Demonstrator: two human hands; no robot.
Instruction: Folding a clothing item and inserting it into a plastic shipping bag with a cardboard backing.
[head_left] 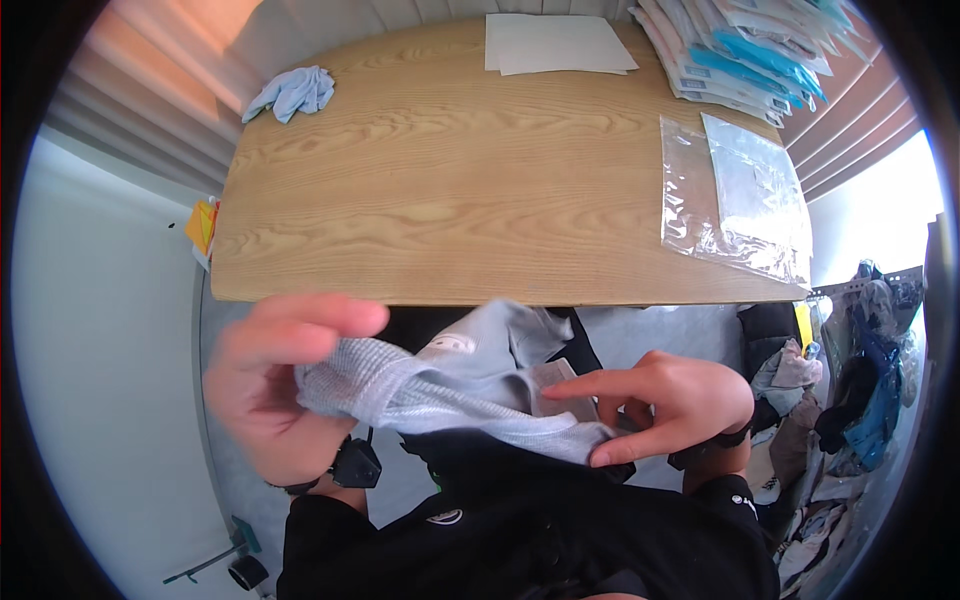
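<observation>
A light grey garment point(440, 395) with a ribbed band is stretched between my hands, in front of the table's near edge. My left hand point(280, 375), slightly blurred, is closed on the band's left end. My right hand point(675, 400) pinches the other end between thumb and fingers, its index finger stretched along the opening. A pale patch, perhaps a label, shows beside that finger. The garment's far part hangs loosely folded, with a small whitish print on it. I cannot make out what kind of garment it is.
Ahead stands a wooden table point(450, 190). It carries a crumpled light blue cloth point(292, 94), white sheets point(560, 45), clear plastic bags point(735, 200) and a stack of bagged items point(745, 55). Clothes point(870, 400) hang and lie at the right. A white wall point(105, 350) stands left.
</observation>
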